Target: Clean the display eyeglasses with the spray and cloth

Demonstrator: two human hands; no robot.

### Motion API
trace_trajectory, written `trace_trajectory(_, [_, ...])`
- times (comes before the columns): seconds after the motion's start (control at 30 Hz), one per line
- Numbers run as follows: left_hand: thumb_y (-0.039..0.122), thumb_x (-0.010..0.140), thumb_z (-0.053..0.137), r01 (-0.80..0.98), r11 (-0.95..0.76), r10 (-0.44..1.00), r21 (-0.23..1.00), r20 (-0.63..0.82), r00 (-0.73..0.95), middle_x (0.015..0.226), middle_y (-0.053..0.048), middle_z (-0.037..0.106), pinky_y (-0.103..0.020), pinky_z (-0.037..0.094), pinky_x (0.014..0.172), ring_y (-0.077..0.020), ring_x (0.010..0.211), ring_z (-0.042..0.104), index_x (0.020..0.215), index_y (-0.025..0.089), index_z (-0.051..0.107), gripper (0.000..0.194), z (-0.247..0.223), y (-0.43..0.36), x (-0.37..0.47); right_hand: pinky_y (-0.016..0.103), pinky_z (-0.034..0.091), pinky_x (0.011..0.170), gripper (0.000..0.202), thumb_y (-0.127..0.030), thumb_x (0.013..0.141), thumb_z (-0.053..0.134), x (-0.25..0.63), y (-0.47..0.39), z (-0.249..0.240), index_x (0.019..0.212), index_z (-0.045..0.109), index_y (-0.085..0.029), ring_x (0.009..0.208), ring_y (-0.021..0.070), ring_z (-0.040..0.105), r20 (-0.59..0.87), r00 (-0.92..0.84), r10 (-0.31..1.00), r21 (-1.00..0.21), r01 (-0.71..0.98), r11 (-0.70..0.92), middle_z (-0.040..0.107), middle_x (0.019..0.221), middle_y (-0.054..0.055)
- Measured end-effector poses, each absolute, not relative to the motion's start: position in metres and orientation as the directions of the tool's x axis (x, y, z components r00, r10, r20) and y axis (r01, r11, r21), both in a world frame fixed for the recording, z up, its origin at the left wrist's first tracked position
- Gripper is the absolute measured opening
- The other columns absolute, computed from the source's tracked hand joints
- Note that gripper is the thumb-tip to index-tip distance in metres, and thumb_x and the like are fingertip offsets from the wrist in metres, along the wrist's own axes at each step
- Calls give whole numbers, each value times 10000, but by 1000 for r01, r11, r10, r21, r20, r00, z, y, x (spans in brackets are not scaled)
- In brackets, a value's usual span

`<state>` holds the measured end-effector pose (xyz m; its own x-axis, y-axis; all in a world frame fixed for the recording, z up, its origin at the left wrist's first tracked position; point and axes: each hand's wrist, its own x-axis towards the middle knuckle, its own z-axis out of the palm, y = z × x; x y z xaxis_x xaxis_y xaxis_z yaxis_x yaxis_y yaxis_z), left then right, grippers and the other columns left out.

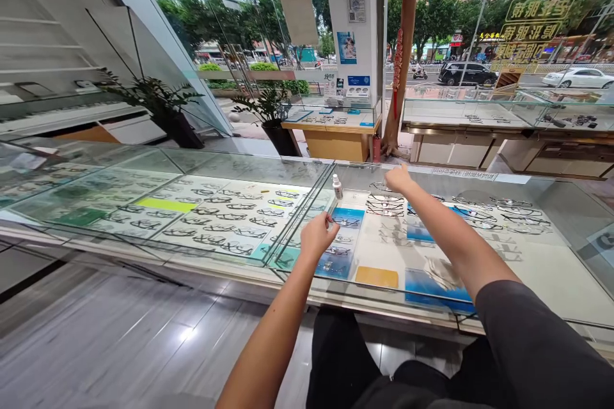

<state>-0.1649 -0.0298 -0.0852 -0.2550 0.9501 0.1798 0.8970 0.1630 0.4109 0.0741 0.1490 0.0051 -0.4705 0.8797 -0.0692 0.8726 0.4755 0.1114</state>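
Observation:
My left hand is closed above the glass display case, thumb and fingertips together; what they pinch, if anything, is too small to make out. Just beyond it stands a small white bottle with a label. My right hand reaches to the far side of the case, its fingers curled and partly hidden from me. Close to that hand, several eyeglasses lie in a row. A crumpled pale cloth rests near my right forearm, and a yellow flat item lies by the near edge.
More eyeglasses fill the neighbouring case on the left, beside a bright yellow strip. Further right lie other eyeglasses. Potted plants, a wooden post and another display counter stand beyond, before the windows.

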Motion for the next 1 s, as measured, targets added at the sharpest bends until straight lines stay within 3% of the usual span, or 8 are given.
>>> trace_trajectory(0.17, [291, 850, 554, 909, 122, 951, 398, 216, -223, 851, -43, 719, -306, 334, 660, -226, 816, 657, 807, 230, 587, 81, -84, -30, -164, 496, 203, 1179, 292, -283, 1027, 528, 99, 100, 31, 1102, 788, -176, 1251, 328, 582, 58, -521, 852, 84, 853, 516, 766, 1272, 165])
trace_trajectory(0.27, [306, 837, 569, 926, 86, 953, 367, 242, -184, 844, -49, 716, -308, 358, 677, -237, 831, 663, 810, 232, 599, 84, -84, -30, -168, 465, 226, 1165, 325, -348, 1052, 493, 131, 51, 38, 1132, 778, -214, 1206, 292, 590, 141, -532, 835, 56, 846, 530, 775, 1245, 111])
trace_trajectory(0.4, [336, 882, 534, 964, 53, 953, 260, 275, -126, 926, -95, 719, -338, 433, 741, -277, 918, 664, 881, 220, 622, 146, -83, -27, -173, 478, 320, 1097, 300, -385, 1038, 519, 202, -24, 25, 1065, 779, -239, 1090, 284, 624, 384, -479, 789, -75, 836, 544, 794, 1108, 82])
trace_trajectory(0.53, [353, 904, 510, 979, 77, 938, 191, 320, -136, 1136, -186, 701, -420, 488, 913, -350, 1101, 635, 1063, 160, 659, 291, -81, -23, -172, 474, 417, 999, 286, -354, 1013, 525, 298, -84, -15, 1014, 785, -235, 1067, 304, 641, 428, -195, 883, -188, 936, 298, 777, 1077, 107])
trace_trajectory(0.67, [355, 926, 480, 978, 102, 945, 184, 290, -153, 1256, -236, 670, -497, 472, 1016, -403, 1206, 600, 1223, 103, 651, 425, -79, -22, -168, 490, 476, 905, 260, -335, 950, 577, 369, -117, -62, 1040, 788, -213, 1063, 360, 634, 394, 136, 909, -180, 981, -70, 738, 1101, 171])
trace_trajectory(0.8, [359, 942, 455, 984, 98, 952, 151, 273, -137, 1274, -248, 670, -500, 470, 1032, -412, 1216, 602, 1255, 88, 656, 461, -77, -23, -169, 477, 496, 922, 309, -295, 950, 532, 381, -132, -90, 1106, 782, -200, 1088, 355, 631, 397, 252, 883, -260, 953, -155, 724, 1159, 177])
trace_trajectory(1.0, [382, 965, 387, 992, 104, 971, 75, 206, -118, 1292, -221, 680, -471, 490, 1008, -388, 1221, 607, 1294, 78, 648, 518, -67, -29, -171, 419, 488, 957, 360, -244, 974, 453, 362, -137, -92, 1092, 791, -203, 1124, 324, 633, 419, 343, 841, -312, 924, -221, 750, 1191, 139])
